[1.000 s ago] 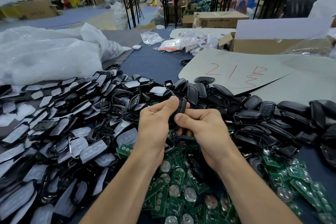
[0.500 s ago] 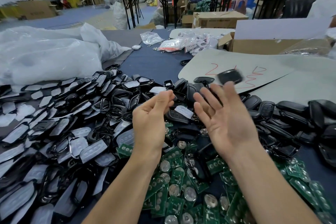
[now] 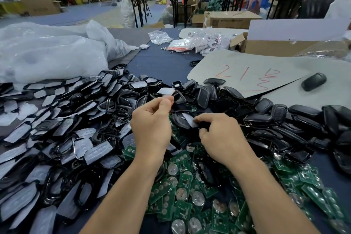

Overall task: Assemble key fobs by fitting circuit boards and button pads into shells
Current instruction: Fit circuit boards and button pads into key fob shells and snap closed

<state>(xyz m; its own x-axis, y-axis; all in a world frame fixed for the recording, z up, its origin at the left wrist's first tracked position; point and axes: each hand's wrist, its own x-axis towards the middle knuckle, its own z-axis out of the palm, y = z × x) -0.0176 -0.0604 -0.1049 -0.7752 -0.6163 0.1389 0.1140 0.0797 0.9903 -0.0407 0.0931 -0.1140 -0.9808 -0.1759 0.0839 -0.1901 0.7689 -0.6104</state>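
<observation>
A worker's left hand (image 3: pixel 152 125) is raised over the heap, thumb and forefinger pinching a thin pale piece, apparently a button pad (image 3: pixel 168 98); it is too small to identify for certain. The right hand (image 3: pixel 222 138) reaches down into the pile, thumb and forefinger closing on a black shell (image 3: pixel 179 122) that carries a pale insert. How firmly it holds the shell cannot be made out.

The parts cover the worktop (image 3: pixel 163 64). Shells fitted with pale pads (image 3: pixel 79 144) lie to the left, dark shell halves (image 3: pixel 296 119) to the right, and green circuit boards (image 3: pixel 187 182) with coin cells are nearest the worker. One closed fob (image 3: pixel 313 81) lies alone on a grey sheet (image 3: pixel 237 66) marked in red.

The likeliest fault from here is a pad seated crooked, since the pinch is light and the piece is limp. Drawing a shell out of an interlocked heap could also drag its neighbours along, or lift two nested halves as one. The loose boards lie stacked on each other, so their cells and contacts may rub or bridge.
</observation>
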